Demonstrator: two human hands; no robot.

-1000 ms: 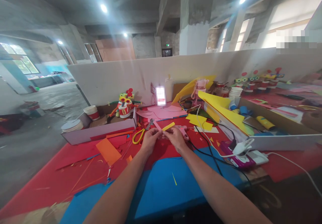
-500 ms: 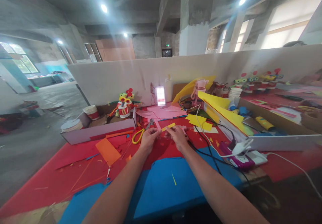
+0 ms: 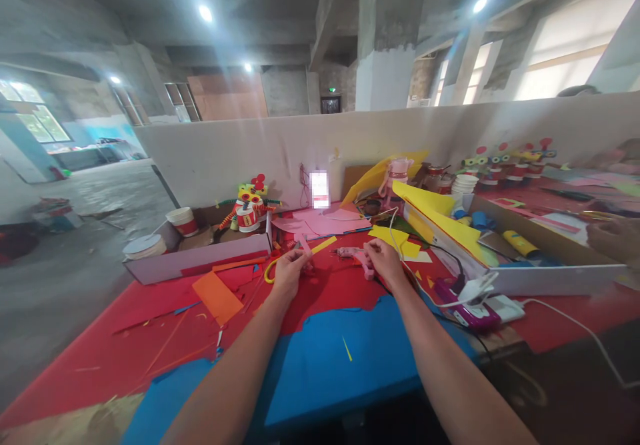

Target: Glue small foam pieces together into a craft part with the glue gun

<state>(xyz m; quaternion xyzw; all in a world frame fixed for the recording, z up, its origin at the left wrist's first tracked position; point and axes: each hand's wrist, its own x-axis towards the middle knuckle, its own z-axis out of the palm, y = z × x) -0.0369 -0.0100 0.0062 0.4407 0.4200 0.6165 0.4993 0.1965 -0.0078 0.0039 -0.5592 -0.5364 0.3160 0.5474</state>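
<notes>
My left hand (image 3: 290,274) is closed, pinching a yellow paper strip (image 3: 325,244) that points away to the right. A pink paper strip (image 3: 303,243) also stands up at its fingertips. To the right, my right hand (image 3: 382,260) has its fingers closed around the rear of a pink hot glue gun (image 3: 354,254), whose nozzle faces left toward the yellow strip. Beside the left hand shows the yellow handle of a pair of scissors (image 3: 271,272), partly hidden by that hand. Blue sheets (image 3: 340,365) lie beneath my forearms.
A craft figure (image 3: 249,206) sits in a low box (image 3: 200,263) with paper cups at the left. Another box (image 3: 560,280) holds craft pieces at the right. Cords run to a purple power strip (image 3: 467,306). Orange paper (image 3: 217,296) and scraps lie on the red table covering.
My right hand has let go of the yellow strip and moved right onto the glue gun. My left hand keeps the strip and has shifted slightly left.
</notes>
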